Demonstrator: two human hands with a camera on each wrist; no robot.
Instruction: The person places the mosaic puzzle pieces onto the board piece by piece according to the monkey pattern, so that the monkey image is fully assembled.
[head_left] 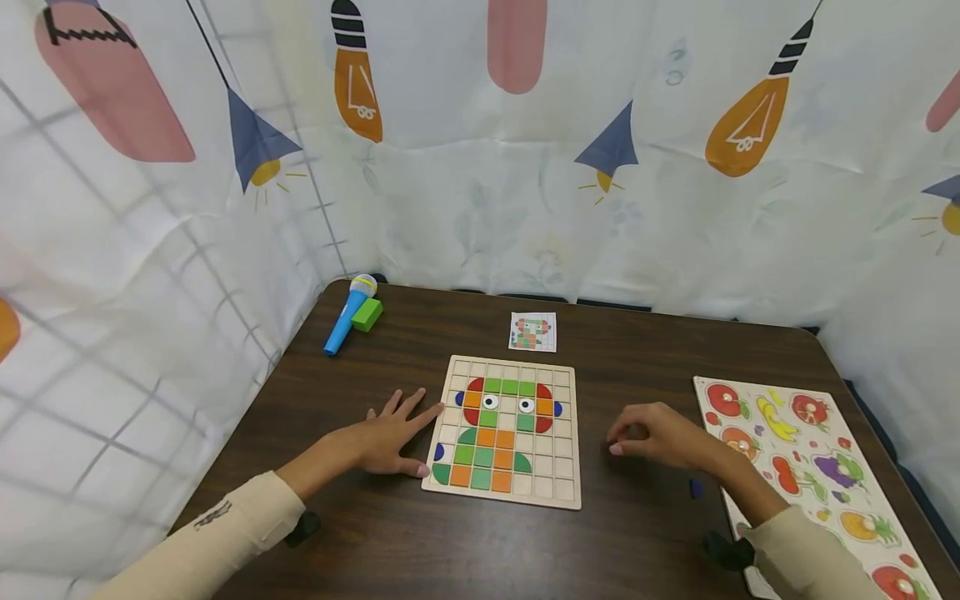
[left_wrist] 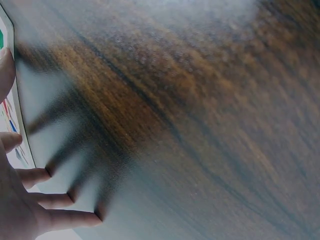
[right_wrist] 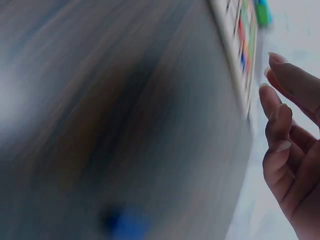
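Observation:
My left hand point(head_left: 388, 437) spreads its fingers on the table, the thumb and a fingertip at the left edge of a square wooden grid board point(head_left: 551, 492). Coloured tiles on the board form a figure with two round eyes, red corners, green and orange squares and blue half-rounds. To the right of the board, my right hand point(head_left: 656, 433) hovers over the table with loosely bent fingers; no object shows between its fingers point(right_wrist: 280, 120) in the right wrist view. A small dark blue piece point(head_left: 697, 488) lies on the table below that hand.
A pattern card point(head_left: 533, 332) lies behind the board. At the back left are a blue toy microphone point(head_left: 347, 317) and a green block point(head_left: 367, 315). A fruit-picture board point(head_left: 795, 467) lies at the right, partly under the right forearm. Printed curtains surround the table.

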